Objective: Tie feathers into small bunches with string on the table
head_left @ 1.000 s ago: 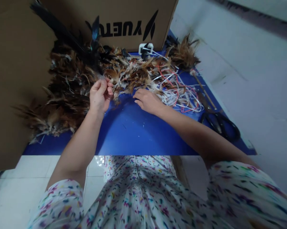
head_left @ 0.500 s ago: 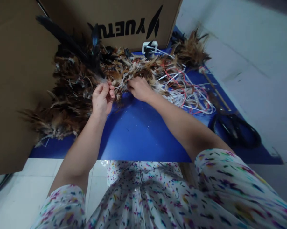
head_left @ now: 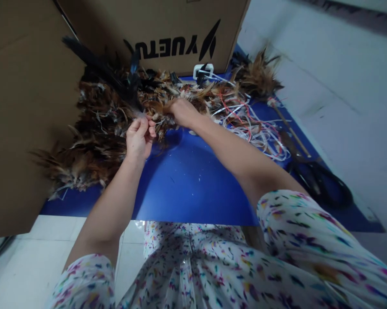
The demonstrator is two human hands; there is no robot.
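My left hand [head_left: 140,136] is closed in a pinch round the pale quill ends of some long black feathers [head_left: 116,79], which fan up and to the left. Just right of it, my right hand [head_left: 183,112] reaches into the heap of brown feathers [head_left: 100,122] on the blue table [head_left: 187,180]. Its fingertips are hidden among the feathers, so what they touch cannot be made out. The heap spreads along the back and left of the table, brown and black with whitish bases.
Loose white and red plastic strips [head_left: 258,133] lie tangled right of my hands. Black-handled scissors [head_left: 322,180] rest at the right edge beside a feather duster [head_left: 261,75] with a thin stick. A cardboard box [head_left: 167,25] stands behind, another cardboard panel [head_left: 22,128] at the left.
My right hand has moved slightly up and away from my left hand, deeper into the feather heap. The left hand keeps its pinch on the black feathers. The view has shifted a little.
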